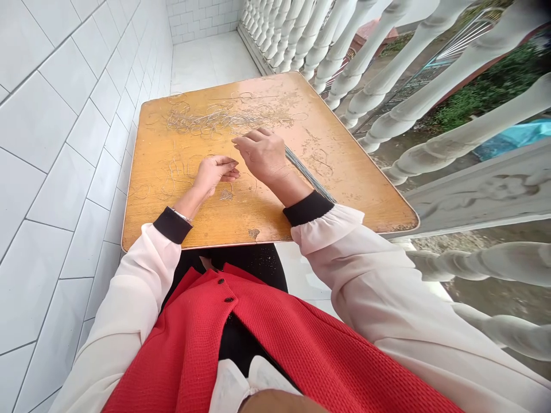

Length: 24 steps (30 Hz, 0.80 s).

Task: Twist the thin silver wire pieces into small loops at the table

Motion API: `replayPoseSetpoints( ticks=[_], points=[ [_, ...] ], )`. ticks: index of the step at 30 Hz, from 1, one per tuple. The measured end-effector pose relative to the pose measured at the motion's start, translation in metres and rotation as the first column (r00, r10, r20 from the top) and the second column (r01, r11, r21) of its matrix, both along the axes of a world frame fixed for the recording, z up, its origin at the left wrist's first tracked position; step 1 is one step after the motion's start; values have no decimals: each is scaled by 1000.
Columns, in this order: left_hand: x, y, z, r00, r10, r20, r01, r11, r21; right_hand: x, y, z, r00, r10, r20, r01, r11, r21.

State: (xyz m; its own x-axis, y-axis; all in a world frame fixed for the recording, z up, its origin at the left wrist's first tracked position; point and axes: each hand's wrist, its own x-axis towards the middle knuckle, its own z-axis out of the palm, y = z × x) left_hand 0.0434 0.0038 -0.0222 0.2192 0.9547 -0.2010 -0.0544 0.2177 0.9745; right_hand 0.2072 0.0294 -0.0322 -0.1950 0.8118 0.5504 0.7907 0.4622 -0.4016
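Note:
Over the middle of the wooden table (206, 221), my left hand (216, 174) has thumb and fingers pinched together; what they hold is too small to name. Just right of it and a little higher, my right hand (262, 154) is bent down with its fingertips together, and its grip is hidden by the hand's back. A small gap separates the two hands. A bundle of thin grey rods (309, 174) lies beside and partly behind my right wrist. Past the hands, a tangle of thin curly wire pieces (215, 119) is spread on the table.
Several loose thin curls (176, 169) lie left of my left hand. A white tiled wall (55, 149) runs along the left. White balusters (400, 97) line the right side, close to the table's edge.

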Motion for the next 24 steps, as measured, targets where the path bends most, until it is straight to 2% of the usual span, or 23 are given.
replayPoseSetpoints(
  ticks=[4, 9, 12, 15, 17, 20, 24],
  points=[
    [0, -2, 3, 1000, -13, -17, 12, 1000, -18, 7, 3, 7, 984, 76, 160, -73, 997, -28],
    [-2, -3, 6, 998, -37, -56, 37, 999, -1, 14, 5, 18, 889, 117, 443, -136, 991, 12],
    [-5, 0, 6, 995, -45, -93, 48, 998, 29, 12, 4, 17, 837, 163, 522, -205, 978, 23],
    [-7, 5, 7, 996, -4, -88, 12, 996, 84, 9, 2, 10, 902, 192, 386, -219, 976, 24],
    [-9, 7, 7, 998, 15, -67, -7, 994, 110, 8, 1, 4, 957, 167, 238, -178, 984, 27],
    [-11, 7, 9, 999, 8, -43, -3, 994, 110, 10, 2, -3, 988, 133, 73, -134, 991, 9],
    [-12, 6, 10, 999, 15, -33, -12, 994, 108, 13, 3, -7, 989, 147, 35, -147, 989, -1]
  ],
)
